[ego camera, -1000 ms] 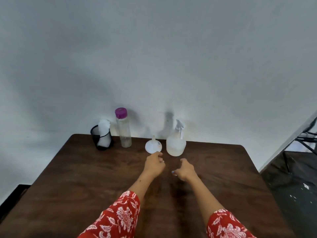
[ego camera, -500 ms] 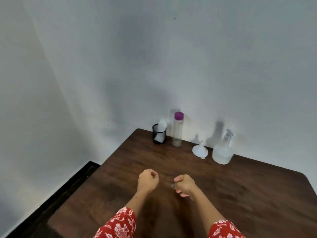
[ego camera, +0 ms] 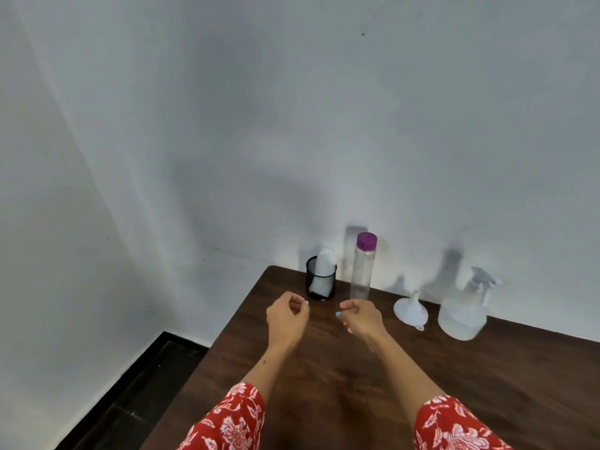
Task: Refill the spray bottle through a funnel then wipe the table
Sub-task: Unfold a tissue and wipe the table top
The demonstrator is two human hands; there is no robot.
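A clear spray bottle (ego camera: 463, 311) with a little liquid stands at the back right of the dark wooden table (ego camera: 422, 384). To its left a white funnel (ego camera: 410, 309) rests upside down, spout up. A tall clear bottle (ego camera: 362, 269) with a purple cap stands further left, near the wall. A black mesh cup (ego camera: 320, 282) holds a white cloth (ego camera: 324, 263) at the table's back left corner. My left hand (ego camera: 287, 315) hovers in front of the cup, fingers loosely curled, holding nothing. My right hand (ego camera: 362, 318) hovers in front of the tall bottle, fingers curled, empty.
A grey-white wall runs right behind the objects. The table's left edge drops to a dark floor strip (ego camera: 136, 401) along another wall. Bare wood fills the near and right part of the table.
The view has swung left, so the objects now sit right of centre. Both hands moved from near the funnel and spray bottle leftward, now in front of the cup and the tall bottle.
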